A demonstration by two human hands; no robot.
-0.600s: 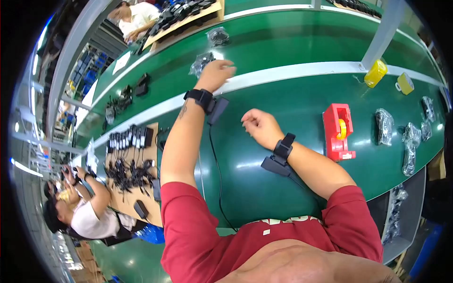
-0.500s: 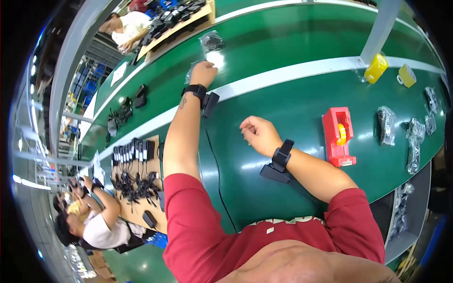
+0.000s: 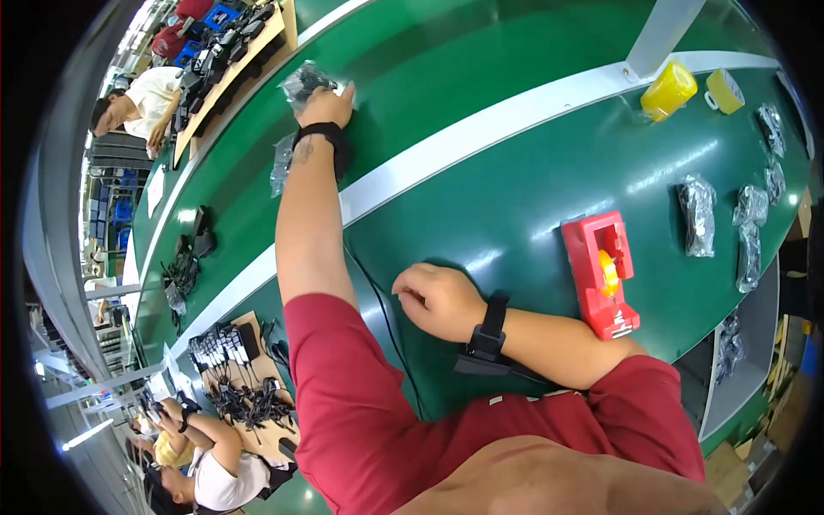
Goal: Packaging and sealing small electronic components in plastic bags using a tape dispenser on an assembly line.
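From the head camera, my one view, I take the white stripe running along the green work surface as my landmark. My left hand is stretched far across to the other side of that stripe, arm nearly straight, because the clear plastic bag of dark parts lies on the far belt. The hand rests on the bag's near edge. The fingers are curled down over it, but I cannot tell from this angle whether they have closed on the plastic or only press it. A second, similar clear bag lies just beside my left forearm, also beyond the stripe.

My right hand sits on the near side of the stripe, low on the green surface, bunched into a loose fist with the fingers tucked in. I can see nothing gripped in it, and I judge it is planted there to brace my lean. A black wrist strap is on that arm.

Near that hand, on the same side of the stripe, stands a red plastic tape dispenser, within easy grasp. Further along are several small bagged dark parts. Close against the stripe sit a yellow tape roll and a second paler roll.
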